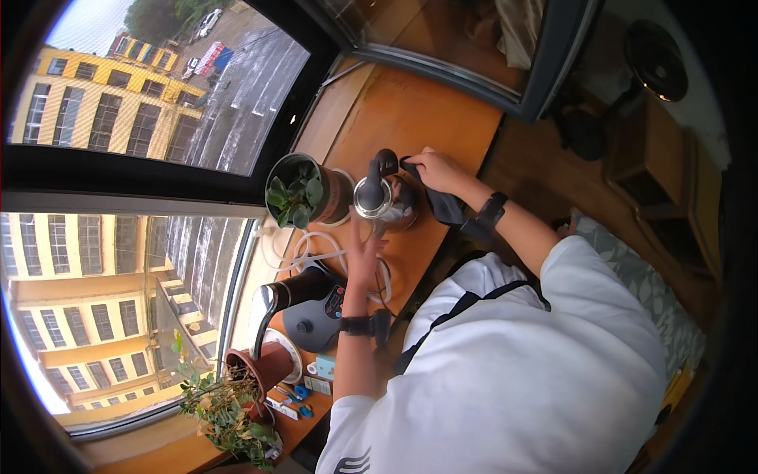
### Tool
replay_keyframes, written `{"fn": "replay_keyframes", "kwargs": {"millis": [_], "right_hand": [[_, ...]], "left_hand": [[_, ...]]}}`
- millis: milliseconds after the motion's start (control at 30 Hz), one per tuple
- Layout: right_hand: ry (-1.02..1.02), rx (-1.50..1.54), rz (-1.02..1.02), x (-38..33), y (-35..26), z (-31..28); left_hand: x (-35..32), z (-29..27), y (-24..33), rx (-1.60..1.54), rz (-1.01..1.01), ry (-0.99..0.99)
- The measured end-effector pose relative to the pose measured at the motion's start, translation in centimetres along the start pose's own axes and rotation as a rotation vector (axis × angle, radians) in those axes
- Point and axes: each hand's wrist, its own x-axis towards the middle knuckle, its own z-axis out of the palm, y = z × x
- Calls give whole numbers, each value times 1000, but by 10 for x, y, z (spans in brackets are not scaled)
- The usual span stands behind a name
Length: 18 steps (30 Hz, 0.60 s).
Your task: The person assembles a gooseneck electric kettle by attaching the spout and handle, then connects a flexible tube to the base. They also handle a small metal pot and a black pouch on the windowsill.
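A shiny silver pot [399,207] with a black handle and a silver-rimmed lid stands on the wooden ledge, seen from above. My left hand [364,251] reaches up to its near-left side with fingers stretched apart; whether the fingertips touch the pot cannot be made out. Just right of the pot, my right hand [436,169] pinches the upper end of a dark cloth [445,207], which hangs down beside the ledge edge. A black band circles each of my wrists.
Left of the pot is a potted leafy plant [294,193]. Pale tubing [322,251] coils over the ledge. Nearer stand a grey-black appliance with a button panel [316,314], a brown plant pot [267,365] and small boxes [318,385]. Windows border the left; an opened window frame [442,71] is at the far side.
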Motion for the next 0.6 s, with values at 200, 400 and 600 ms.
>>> {"fn": "replay_keyframes", "kwargs": {"millis": [200,400,600], "right_hand": [[-149,-78,-14,-9,7,1],[105,98,-20,-28,-17,17],[118,-34,28,-24,2,1]], "left_hand": [[3,-7,-4,-31,-20,-49],[3,-6,-5,-50,-21,-26],[2,-12,-12,-32,22,-38]]}}
